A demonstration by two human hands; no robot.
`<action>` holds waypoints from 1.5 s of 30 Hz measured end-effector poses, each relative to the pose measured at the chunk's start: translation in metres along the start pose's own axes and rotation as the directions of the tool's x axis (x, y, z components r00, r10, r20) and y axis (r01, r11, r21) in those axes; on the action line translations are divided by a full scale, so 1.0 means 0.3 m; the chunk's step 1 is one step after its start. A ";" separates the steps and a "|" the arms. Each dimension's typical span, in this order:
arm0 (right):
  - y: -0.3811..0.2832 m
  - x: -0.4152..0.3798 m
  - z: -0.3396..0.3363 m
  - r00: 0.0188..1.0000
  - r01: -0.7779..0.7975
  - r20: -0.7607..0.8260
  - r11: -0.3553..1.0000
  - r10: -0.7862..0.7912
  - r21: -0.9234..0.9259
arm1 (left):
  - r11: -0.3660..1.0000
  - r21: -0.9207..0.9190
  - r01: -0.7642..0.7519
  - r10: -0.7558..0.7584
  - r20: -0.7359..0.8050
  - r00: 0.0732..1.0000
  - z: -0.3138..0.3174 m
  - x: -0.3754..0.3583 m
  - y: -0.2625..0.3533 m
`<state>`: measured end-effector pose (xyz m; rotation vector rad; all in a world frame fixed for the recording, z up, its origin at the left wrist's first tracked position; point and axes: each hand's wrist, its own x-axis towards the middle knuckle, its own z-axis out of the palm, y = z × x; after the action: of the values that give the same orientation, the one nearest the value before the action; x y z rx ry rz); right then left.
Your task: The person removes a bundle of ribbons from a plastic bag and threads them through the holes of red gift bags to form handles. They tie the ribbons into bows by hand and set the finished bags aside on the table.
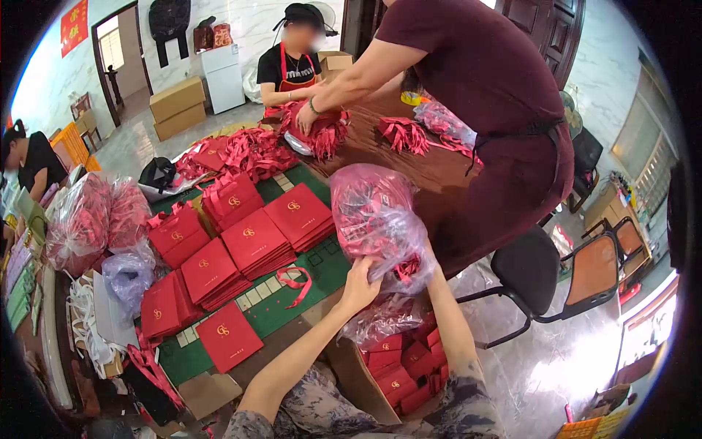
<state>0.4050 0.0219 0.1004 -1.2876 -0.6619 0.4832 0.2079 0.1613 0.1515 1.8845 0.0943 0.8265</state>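
A clear, pinkish plastic bag (371,192) filled with red ribboned pieces is between my hands, above the right end of the green mat. My left hand (362,284) is closed on the gathered plastic at the bag's near side. My right hand (426,257) grips the bag's right side, its fingers partly covered by the crumpled plastic. Below my hands stands a cardboard box (356,373) holding red gift bags (398,380) with gold print. Loose clear plastic (384,322) lies over the box's far edge.
Stacks of flat red gift bags (256,243) cover the green mat (311,282), with a loose red ribbon (296,287). More bagged bundles (84,219) stand left. Across the table, a person in maroon (497,110) bends over ribboned bags beside a seated person (292,69). A chair (534,267) stands right.
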 end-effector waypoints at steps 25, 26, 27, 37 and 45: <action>0.172 -0.135 0.051 0.743 0.096 -0.642 0.980 -0.188 -0.175 | 0.954 0.047 -0.295 0.247 0.435 0.866 -0.018 0.209 0.083; 0.142 -0.153 0.064 0.821 0.192 -0.521 0.972 -0.234 -0.134 | 0.932 0.062 -0.357 0.296 0.437 0.849 -0.044 0.228 0.105; 0.140 -0.133 0.064 0.823 0.197 -0.517 0.972 -0.236 -0.130 | 0.931 0.068 -0.360 0.297 0.435 0.850 -0.076 0.251 0.137; 0.160 -0.034 0.035 0.695 0.153 -0.464 0.744 -0.549 -0.651 | 0.883 0.257 -0.392 0.406 -0.002 0.914 -0.113 0.479 0.139; 0.200 0.146 -0.027 0.629 0.228 -0.528 0.785 -0.571 -0.576 | 0.768 0.536 -0.350 0.290 0.195 0.937 0.001 0.478 -0.019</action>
<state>0.4442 0.0587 0.0486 -1.5628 -0.4141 -0.5855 0.3186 0.2233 0.2183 2.5555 -0.0599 1.0074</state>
